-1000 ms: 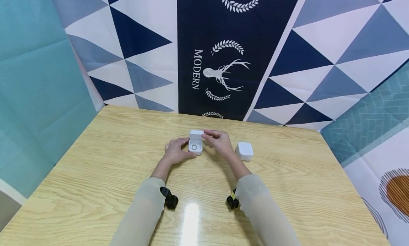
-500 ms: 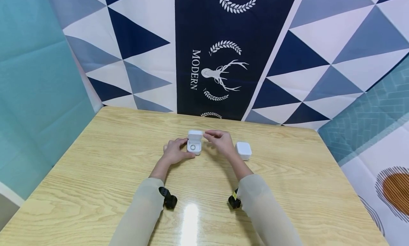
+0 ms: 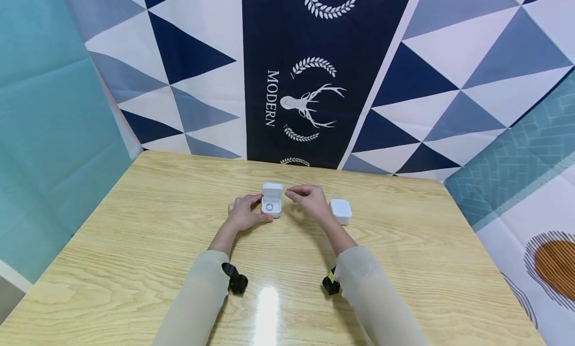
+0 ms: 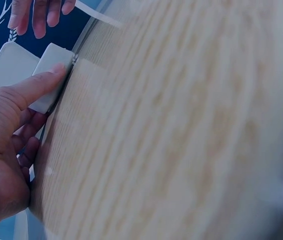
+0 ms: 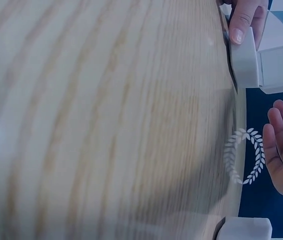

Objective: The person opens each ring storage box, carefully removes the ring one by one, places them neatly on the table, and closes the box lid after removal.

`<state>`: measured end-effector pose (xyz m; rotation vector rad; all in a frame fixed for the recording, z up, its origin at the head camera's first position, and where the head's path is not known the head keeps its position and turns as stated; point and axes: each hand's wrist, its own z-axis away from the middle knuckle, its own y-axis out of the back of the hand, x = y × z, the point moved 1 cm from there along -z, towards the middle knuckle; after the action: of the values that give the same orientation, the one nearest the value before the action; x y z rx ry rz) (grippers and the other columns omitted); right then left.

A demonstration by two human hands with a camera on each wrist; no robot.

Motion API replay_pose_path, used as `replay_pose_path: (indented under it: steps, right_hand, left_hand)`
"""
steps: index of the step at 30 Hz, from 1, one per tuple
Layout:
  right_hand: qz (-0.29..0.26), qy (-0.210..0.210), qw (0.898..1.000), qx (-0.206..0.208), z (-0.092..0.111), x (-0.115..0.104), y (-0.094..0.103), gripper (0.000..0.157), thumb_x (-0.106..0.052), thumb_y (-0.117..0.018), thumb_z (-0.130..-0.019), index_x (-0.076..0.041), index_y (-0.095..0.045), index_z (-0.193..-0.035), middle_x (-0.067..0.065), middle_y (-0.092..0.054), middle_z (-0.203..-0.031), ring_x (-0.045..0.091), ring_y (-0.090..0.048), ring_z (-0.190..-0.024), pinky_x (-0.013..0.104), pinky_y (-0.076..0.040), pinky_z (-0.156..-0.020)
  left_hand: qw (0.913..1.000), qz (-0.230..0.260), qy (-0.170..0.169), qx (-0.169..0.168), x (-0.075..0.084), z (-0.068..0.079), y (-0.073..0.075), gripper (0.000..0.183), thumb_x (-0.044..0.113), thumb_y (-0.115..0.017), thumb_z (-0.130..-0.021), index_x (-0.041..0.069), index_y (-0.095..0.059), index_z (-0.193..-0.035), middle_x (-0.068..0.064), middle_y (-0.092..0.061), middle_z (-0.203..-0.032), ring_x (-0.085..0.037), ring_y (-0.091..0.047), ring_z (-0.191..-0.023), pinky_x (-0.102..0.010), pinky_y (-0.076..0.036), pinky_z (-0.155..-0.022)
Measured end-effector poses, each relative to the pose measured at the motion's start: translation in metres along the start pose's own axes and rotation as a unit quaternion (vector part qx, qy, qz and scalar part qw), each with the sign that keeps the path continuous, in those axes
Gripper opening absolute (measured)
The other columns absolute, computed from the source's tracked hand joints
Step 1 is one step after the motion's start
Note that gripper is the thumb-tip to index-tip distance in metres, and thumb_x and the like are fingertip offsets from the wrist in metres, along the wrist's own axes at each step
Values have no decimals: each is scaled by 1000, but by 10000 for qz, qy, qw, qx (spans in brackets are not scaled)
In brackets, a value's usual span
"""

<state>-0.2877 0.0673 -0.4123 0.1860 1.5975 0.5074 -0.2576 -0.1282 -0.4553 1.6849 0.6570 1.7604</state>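
Note:
A small white ring box [image 3: 271, 200] stands on the table with its lid raised. A ring [image 3: 269, 206] sits upright in its lower half. My left hand [image 3: 243, 214] grips the box's lower half from the left, the thumb [image 4: 46, 82] along its near face and the fingers behind it. Just right of the raised lid hovers my right hand [image 3: 310, 200], apart from the box. Its fingers [image 5: 281, 131] are loosely bent, and no object shows in them. The lid's inner side [image 5: 280, 66] faces the right wrist camera.
Another white box [image 3: 340, 211], with rounded edges, stands on the wooden table [image 3: 395, 266] to the right, close to my right wrist. A patterned cloth [image 3: 296, 76] hangs behind the table's far edge. Black wrist cameras [image 3: 238, 284] are strapped at both sleeves.
My right hand has let go of the lid and drawn a little to the right. The lid stays raised, and the left hand keeps its grip on the ring box.

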Motion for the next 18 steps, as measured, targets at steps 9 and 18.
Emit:
replay_pose_path:
  steps: [9,18]
  right_hand:
    - [131,29,9998,-139,1,3,-2,24,-28,-66,-78,-11,-69,-94,6,-67,-97,21,-63,-82,25,-48,-67]
    - [406,159,9988,-217,1,2,-10,22,-29,-67,-76,-12,-71,-89,4,-68,-91,15,-59,-73,24,-45,-62]
  left_hand:
    - [10000,55,72,-31,-2,-1,1,80,51,-72,-63,21,-43,-131,-2,-43,-135,-24,-36,-113,-38,-20,-85]
    - [9999,150,22,13,0,0,1,78,48,-73,-63,20,-44,-130,-2,-45,-133,-24,-37,-111,-38,-20,-84]
